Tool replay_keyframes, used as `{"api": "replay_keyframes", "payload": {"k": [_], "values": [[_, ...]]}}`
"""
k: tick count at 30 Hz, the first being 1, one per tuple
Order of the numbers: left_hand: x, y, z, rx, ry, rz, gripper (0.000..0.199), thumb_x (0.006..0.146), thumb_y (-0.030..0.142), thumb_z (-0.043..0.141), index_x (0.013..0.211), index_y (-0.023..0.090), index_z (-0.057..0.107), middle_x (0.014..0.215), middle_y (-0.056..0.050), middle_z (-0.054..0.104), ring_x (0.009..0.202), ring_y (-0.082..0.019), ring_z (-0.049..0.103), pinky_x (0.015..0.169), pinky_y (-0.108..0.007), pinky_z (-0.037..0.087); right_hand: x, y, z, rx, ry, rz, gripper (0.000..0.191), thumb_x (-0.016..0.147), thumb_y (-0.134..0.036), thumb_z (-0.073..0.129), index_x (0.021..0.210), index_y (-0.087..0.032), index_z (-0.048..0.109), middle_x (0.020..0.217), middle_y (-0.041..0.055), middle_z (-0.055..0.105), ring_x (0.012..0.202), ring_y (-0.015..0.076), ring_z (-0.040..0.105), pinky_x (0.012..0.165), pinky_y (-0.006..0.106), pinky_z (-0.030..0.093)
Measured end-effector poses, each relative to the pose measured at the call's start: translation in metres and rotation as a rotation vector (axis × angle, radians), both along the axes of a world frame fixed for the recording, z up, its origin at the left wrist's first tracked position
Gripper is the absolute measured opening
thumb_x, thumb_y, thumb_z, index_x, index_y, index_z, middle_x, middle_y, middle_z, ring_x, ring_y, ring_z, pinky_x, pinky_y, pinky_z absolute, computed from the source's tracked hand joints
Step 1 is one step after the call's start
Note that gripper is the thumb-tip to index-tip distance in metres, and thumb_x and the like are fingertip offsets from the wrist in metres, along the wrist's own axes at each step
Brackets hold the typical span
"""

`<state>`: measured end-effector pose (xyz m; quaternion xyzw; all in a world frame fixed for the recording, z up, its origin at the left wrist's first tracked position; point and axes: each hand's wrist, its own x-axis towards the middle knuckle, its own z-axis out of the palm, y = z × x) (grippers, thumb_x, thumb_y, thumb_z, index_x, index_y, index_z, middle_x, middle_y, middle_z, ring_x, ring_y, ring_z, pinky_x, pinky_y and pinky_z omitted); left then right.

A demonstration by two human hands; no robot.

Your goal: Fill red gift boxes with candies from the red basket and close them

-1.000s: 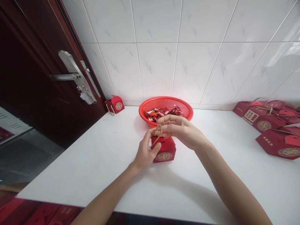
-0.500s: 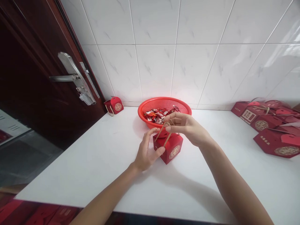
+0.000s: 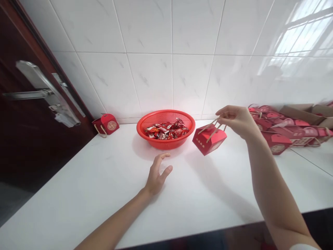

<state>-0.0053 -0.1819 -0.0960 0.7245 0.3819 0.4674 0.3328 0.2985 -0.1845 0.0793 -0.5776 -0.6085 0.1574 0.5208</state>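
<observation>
My right hand (image 3: 231, 119) pinches the rope handles of a small red gift box (image 3: 209, 139), which hangs tilted above the white table (image 3: 125, 201), its shadow falling below. My left hand (image 3: 157, 175) rests low over the table, fingers apart and holding nothing. Just beyond it stands a red mesh basket (image 3: 169, 144) with several red-wrapped candies (image 3: 166, 131) inside.
A single red box (image 3: 106, 124) sits at the back left, beside the dark door (image 3: 15, 139) with its metal handle. Several red boxes (image 3: 279, 142) and an open cardboard box (image 3: 301, 114) are at the right. Behind is a tiled wall (image 3: 148, 80).
The red box has been lifted off the table and carried right by my right hand. My left hand has come away from it. The view has turned to the right.
</observation>
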Motion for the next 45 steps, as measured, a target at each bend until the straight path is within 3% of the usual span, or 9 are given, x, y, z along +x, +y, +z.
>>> {"api": "replay_keyframes", "payload": {"k": [4, 7, 13, 21, 27, 31, 37, 40, 45], "values": [[0.007, 0.002, -0.006, -0.054, 0.048, -0.04, 0.031, 0.088, 0.042, 0.059, 0.113, 0.023, 0.063, 0.121, -0.009, 0.067, 0.12, -0.03, 0.059, 0.104, -0.05, 0.046, 0.053, -0.001, 0.003, -0.072, -0.005, -0.312, 0.012, 0.066, -0.009, 0.07, 0.074, -0.017, 0.07, 0.057, 0.0, 0.061, 0.052, 0.0125, 0.051, 0.052, 0.028, 0.037], [0.008, 0.003, -0.006, -0.066, 0.046, -0.055, 0.027, 0.087, 0.039, 0.061, 0.11, 0.024, 0.064, 0.119, -0.009, 0.067, 0.119, -0.03, 0.06, 0.105, -0.05, 0.046, 0.079, -0.006, 0.001, -0.065, -0.023, -0.452, 0.012, 0.067, -0.005, 0.068, 0.071, -0.016, 0.068, 0.059, 0.0019, 0.061, 0.055, 0.0125, 0.051, 0.057, 0.031, 0.039], [0.009, 0.0, -0.002, -0.118, 0.056, -0.041, 0.023, 0.085, 0.037, 0.061, 0.105, 0.024, 0.064, 0.117, -0.009, 0.067, 0.117, -0.03, 0.06, 0.101, -0.05, 0.048, 0.107, -0.018, -0.008, -0.051, -0.036, -0.595, 0.018, 0.065, -0.001, 0.069, 0.061, -0.019, 0.065, 0.059, 0.0026, 0.058, 0.058, 0.0124, 0.047, 0.063, 0.033, 0.04], [0.01, -0.002, 0.0, -0.078, 0.057, -0.019, 0.022, 0.084, 0.035, 0.061, 0.102, 0.023, 0.065, 0.113, -0.008, 0.069, 0.112, -0.029, 0.062, 0.101, -0.048, 0.048, 0.138, -0.019, -0.028, -0.106, 0.041, -0.65, 0.014, 0.068, -0.007, 0.07, 0.064, -0.019, 0.064, 0.056, 0.0036, 0.059, 0.054, 0.0147, 0.051, 0.062, 0.036, 0.044], [0.012, -0.003, 0.001, -0.109, 0.089, 0.004, 0.023, 0.084, 0.034, 0.058, 0.102, 0.023, 0.064, 0.115, -0.007, 0.069, 0.116, -0.028, 0.061, 0.104, -0.045, 0.047, 0.146, -0.014, -0.039, -0.168, -0.037, -0.759, 0.014, 0.07, -0.004, 0.067, 0.067, -0.017, 0.064, 0.056, -0.001, 0.055, 0.059, 0.0144, 0.051, 0.071, 0.034, 0.045], [0.012, -0.003, 0.0, -0.111, 0.11, 0.006, 0.024, 0.083, 0.035, 0.057, 0.102, 0.023, 0.063, 0.115, -0.007, 0.068, 0.115, -0.027, 0.061, 0.103, -0.044, 0.048, 0.148, -0.014, -0.042, -0.244, -0.141, -0.785, 0.006, 0.072, -0.01, 0.071, 0.074, -0.014, 0.067, 0.066, 0.0031, 0.059, 0.072, 0.0184, 0.054, 0.076, 0.035, 0.043], [0.013, -0.003, -0.003, -0.011, 0.157, -0.056, 0.022, 0.084, 0.034, 0.056, 0.102, 0.022, 0.063, 0.11, -0.007, 0.068, 0.111, -0.025, 0.061, 0.099, -0.043, 0.052, 0.148, -0.026, -0.037, -0.319, -0.286, -0.757, 0.04, 0.075, -0.026, 0.077, 0.108, -0.006, 0.07, 0.099, 0.0184, 0.069, 0.103, 0.0309, 0.056, 0.085, 0.043, 0.038], [0.015, -0.003, -0.003, 0.014, 0.177, -0.111, 0.022, 0.084, 0.031, 0.055, 0.101, 0.022, 0.064, 0.109, -0.007, 0.068, 0.11, -0.024, 0.061, 0.094, -0.041, 0.056, 0.139, -0.038, -0.036, -0.295, -0.314, -0.74, 0.045, 0.08, -0.029, 0.072, 0.118, -0.004, 0.067, 0.116, 0.0247, 0.068, 0.114, 0.0336, 0.056, 0.09, 0.044, 0.038], [0.014, -0.001, -0.004, -0.013, 0.214, -0.152, 0.016, 0.083, 0.027, 0.056, 0.093, 0.021, 0.068, 0.104, -0.008, 0.069, 0.102, -0.023, 0.065, 0.087, -0.039, 0.059, 0.113, -0.058, -0.05, -0.236, -0.279, -0.651, 0.028, 0.079, -0.025, 0.071, 0.105, -0.012, 0.072, 0.116, 0.0171, 0.073, 0.106, 0.0281, 0.066, 0.093, 0.039, 0.044]]}}
